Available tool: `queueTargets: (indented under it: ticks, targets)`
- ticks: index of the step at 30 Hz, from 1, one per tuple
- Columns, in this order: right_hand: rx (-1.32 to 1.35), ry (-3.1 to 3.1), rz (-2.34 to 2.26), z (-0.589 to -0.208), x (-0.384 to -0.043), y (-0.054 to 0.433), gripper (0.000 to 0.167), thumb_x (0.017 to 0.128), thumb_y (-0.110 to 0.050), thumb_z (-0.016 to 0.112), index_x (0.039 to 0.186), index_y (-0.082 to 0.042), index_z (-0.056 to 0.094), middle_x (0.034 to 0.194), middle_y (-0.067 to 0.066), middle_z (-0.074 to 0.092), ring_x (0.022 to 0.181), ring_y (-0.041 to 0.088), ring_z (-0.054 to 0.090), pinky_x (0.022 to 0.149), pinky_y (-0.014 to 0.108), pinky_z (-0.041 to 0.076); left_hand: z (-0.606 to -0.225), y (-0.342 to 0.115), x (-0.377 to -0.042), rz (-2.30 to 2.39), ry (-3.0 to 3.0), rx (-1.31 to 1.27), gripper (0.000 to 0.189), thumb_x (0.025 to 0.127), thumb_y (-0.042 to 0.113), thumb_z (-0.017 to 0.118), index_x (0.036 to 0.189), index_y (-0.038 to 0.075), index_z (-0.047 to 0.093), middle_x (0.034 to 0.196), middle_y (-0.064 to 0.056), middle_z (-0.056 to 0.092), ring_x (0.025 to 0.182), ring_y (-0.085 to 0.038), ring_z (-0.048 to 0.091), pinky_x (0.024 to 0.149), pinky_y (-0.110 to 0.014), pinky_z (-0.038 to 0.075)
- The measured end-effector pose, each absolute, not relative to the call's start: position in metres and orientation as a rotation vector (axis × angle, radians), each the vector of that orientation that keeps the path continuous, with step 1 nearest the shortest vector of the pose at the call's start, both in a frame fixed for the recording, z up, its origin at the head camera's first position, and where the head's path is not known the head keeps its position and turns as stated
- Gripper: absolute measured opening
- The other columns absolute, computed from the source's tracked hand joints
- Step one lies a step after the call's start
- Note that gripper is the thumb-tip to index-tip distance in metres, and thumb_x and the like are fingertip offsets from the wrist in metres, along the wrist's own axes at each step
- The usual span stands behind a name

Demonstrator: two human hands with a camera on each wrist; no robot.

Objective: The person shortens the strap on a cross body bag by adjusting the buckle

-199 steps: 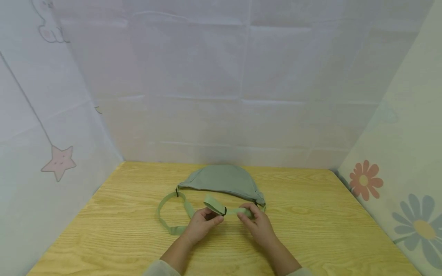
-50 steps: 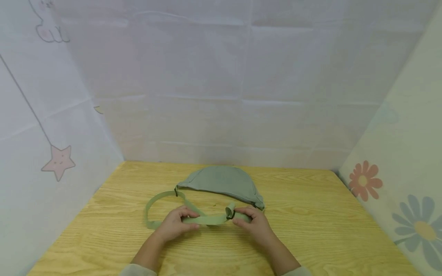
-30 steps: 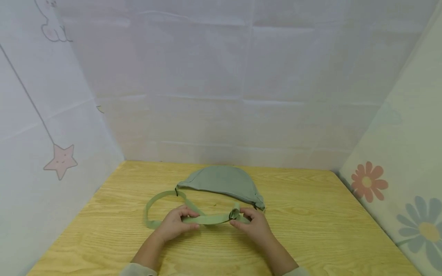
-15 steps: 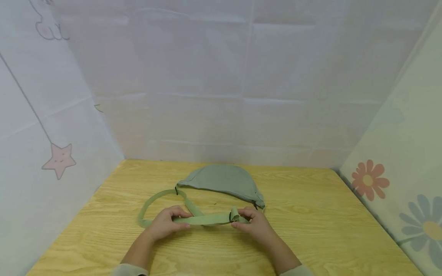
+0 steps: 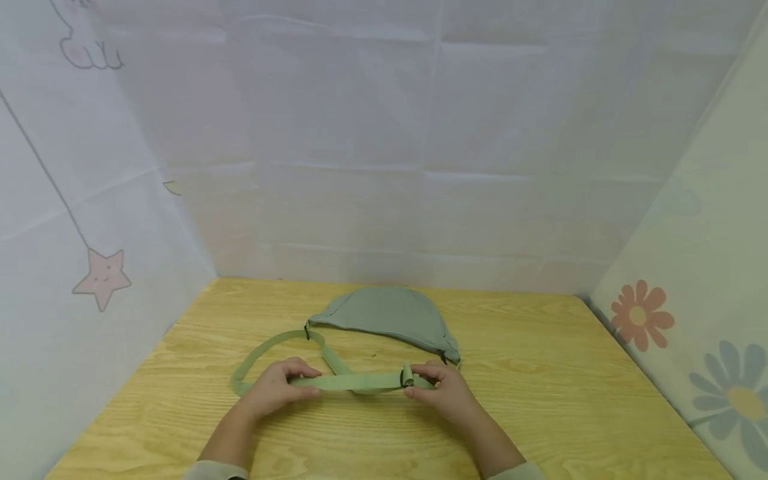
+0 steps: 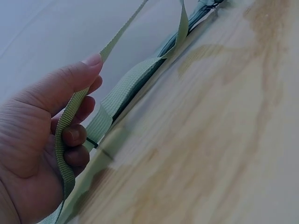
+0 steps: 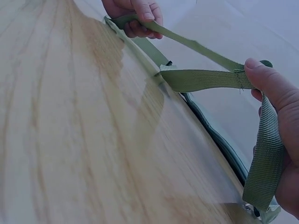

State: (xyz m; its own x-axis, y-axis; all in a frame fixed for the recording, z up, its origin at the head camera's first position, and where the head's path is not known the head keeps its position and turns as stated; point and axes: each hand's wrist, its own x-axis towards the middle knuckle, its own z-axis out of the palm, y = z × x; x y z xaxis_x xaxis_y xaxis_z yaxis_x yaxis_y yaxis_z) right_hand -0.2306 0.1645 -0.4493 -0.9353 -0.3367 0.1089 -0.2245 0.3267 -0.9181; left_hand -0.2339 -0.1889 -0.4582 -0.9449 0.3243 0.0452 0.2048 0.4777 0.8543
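A long, flat, light green strap of woven cloth [image 5: 360,382] is near the middle of the table, in front of the bag. Part of it runs almost straight from one hand to the other, held up off the wood. A small black buckle [image 5: 403,379] sits on the strap close to the right hand, and a short green loop [image 5: 409,375] curls up just beside it.

The left hand [image 5: 279,390] pinches the strap between thumb and finger. Its other fingers are curled in, and more strap hangs down by the palm. The right hand [image 5: 447,393] pinches the strap too, with its thumb on top, just right of the buckle. Its other fingers are mostly hidden.

The rest of the strap makes a big round bend on the left side of the table, then goes far to a little black ring [image 5: 307,331] at the left end of the bag.

The bag [image 5: 384,312], grey-green, soft and shaped like a half moon, lies flat on the far side. The yellow wooden table [image 5: 540,387] is under it all. Behind is a pale, creased cloth wall [image 5: 336,133]. A pink star [image 5: 103,279] is on the left, and a red flower [image 5: 639,315] and a blue-grey flower [image 5: 741,400] are on the right.
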Motion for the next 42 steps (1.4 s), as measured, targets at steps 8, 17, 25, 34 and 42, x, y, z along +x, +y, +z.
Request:
queueTargets:
  ticks: [8, 17, 25, 34, 42]
  targets:
    - [-0.489, 2.514, -1.645, -0.449, -0.23, 0.166, 0.047, 0.083, -0.02, 0.079, 0.124, -0.001, 0.066, 0.111, 0.01, 0.066, 0.098, 0.014, 0.055, 0.079, 0.024, 0.047, -0.453, -0.193, -0.23, 1.495, 2.591, 0.463, 0.034, 0.082, 0.028, 0.079, 0.111, 0.011, 0.073, 0.11, -0.005, 0.067, 0.107, -0.012, 0.055, 0.095, -0.027, 0.043]
    - [-0.454, 2.559, -1.599, -0.447, -0.23, 0.167, 0.045, 0.082, -0.028, 0.08, 0.121, -0.008, 0.069, 0.114, 0.008, 0.067, 0.105, 0.025, 0.055, 0.083, 0.026, 0.046, -0.455, -0.201, -0.232, 1.501, 2.609, 0.43, 0.035, 0.081, 0.028, 0.08, 0.11, 0.011, 0.072, 0.112, -0.003, 0.066, 0.108, -0.011, 0.055, 0.096, -0.021, 0.041]
    - [-0.453, 2.557, -1.604, -0.447, -0.231, 0.165, 0.044, 0.081, -0.029, 0.08, 0.119, -0.008, 0.07, 0.115, 0.008, 0.067, 0.104, 0.027, 0.055, 0.081, 0.024, 0.044, -0.458, -0.204, -0.234, 1.513, 2.589, 0.457, 0.035, 0.081, 0.026, 0.08, 0.111, 0.011, 0.072, 0.112, -0.004, 0.064, 0.106, -0.008, 0.053, 0.094, -0.018, 0.041]
    - [-0.452, 2.546, -1.616, -0.449, -0.232, 0.165, 0.046, 0.082, -0.028, 0.08, 0.12, -0.006, 0.07, 0.117, 0.011, 0.067, 0.103, 0.028, 0.056, 0.077, 0.022, 0.045, -0.452, -0.194, -0.232, 1.513, 2.617, 0.547, 0.047, 0.082, 0.024, 0.08, 0.122, 0.005, 0.065, 0.122, -0.013, 0.061, 0.104, -0.019, 0.051, 0.086, -0.024, 0.045]
    - [-0.468, 2.554, -1.605, -0.45, -0.233, 0.165, 0.045, 0.081, -0.028, 0.08, 0.12, -0.006, 0.07, 0.116, 0.01, 0.067, 0.102, 0.024, 0.056, 0.078, 0.022, 0.045, -0.46, -0.167, -0.239, 1.664, 2.497, 0.668, 0.046, 0.085, 0.019, 0.077, 0.125, 0.003, 0.062, 0.126, -0.017, 0.057, 0.113, -0.028, 0.053, 0.094, -0.024, 0.047]
